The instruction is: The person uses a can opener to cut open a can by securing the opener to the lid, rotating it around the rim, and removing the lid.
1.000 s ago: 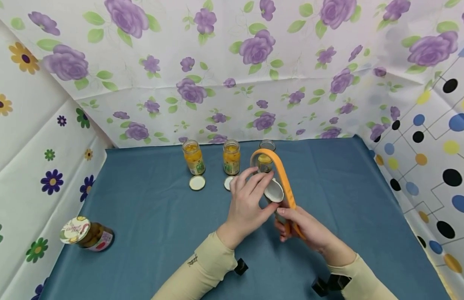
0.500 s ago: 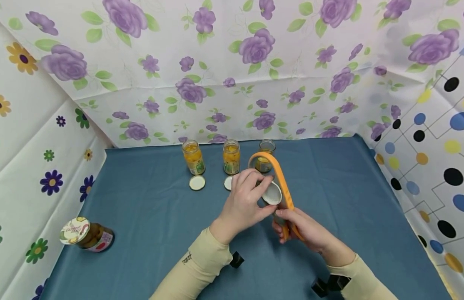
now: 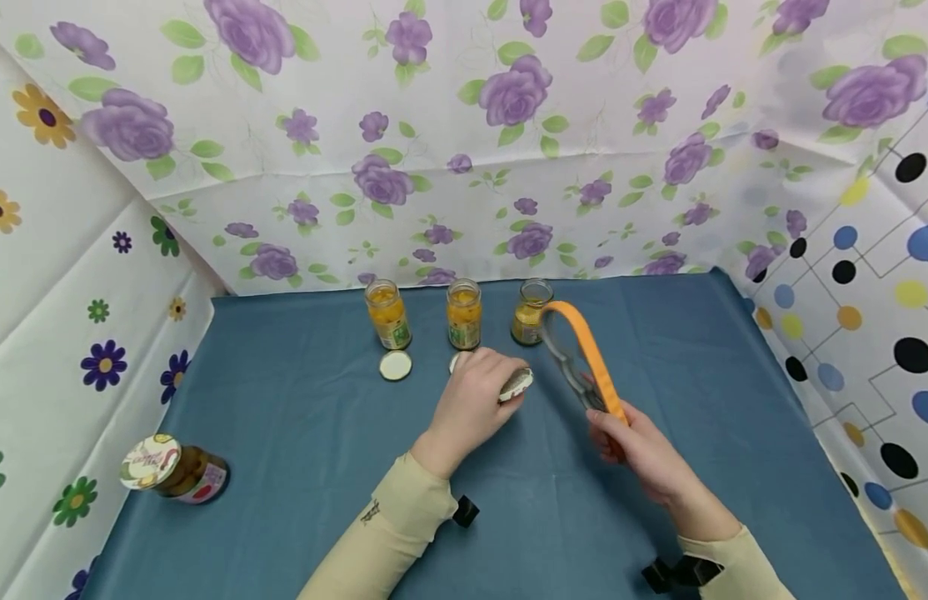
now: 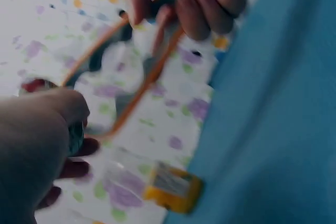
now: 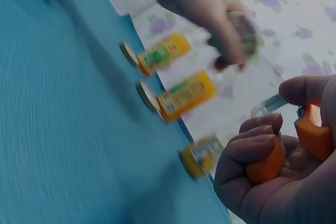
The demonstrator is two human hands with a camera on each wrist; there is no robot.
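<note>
My left hand [image 3: 467, 408] grips a jar lid [image 3: 517, 383] by its edge, above the table and in front of the open jars. In my right hand [image 3: 647, 458] is an orange jar opener [image 3: 597, 358], a loop with grey teeth inside, held by its handles and tilted up. Lid and opener are apart. The right wrist view shows my fingers curled around the opener's orange handle [image 5: 268, 163]. Behind the hands stand three open glass jars: a left jar [image 3: 389, 317] and middle jar [image 3: 464, 315] with yellow-orange contents, and a right jar [image 3: 526, 323] filled lower.
One loose lid [image 3: 395, 365] lies before the left jar. Another lid [image 3: 454, 362] before the middle jar is mostly hidden by my left hand. A lidded jar with brown contents [image 3: 202, 477] stands at the left on the blue tablecloth [image 3: 299, 417]. Patterned sheets hang behind and beside.
The lid has come out of the opener's loop and moved left and down with my left hand, turning more edge-on. My right hand has drawn the opener to the right, uncovering the right jar.
</note>
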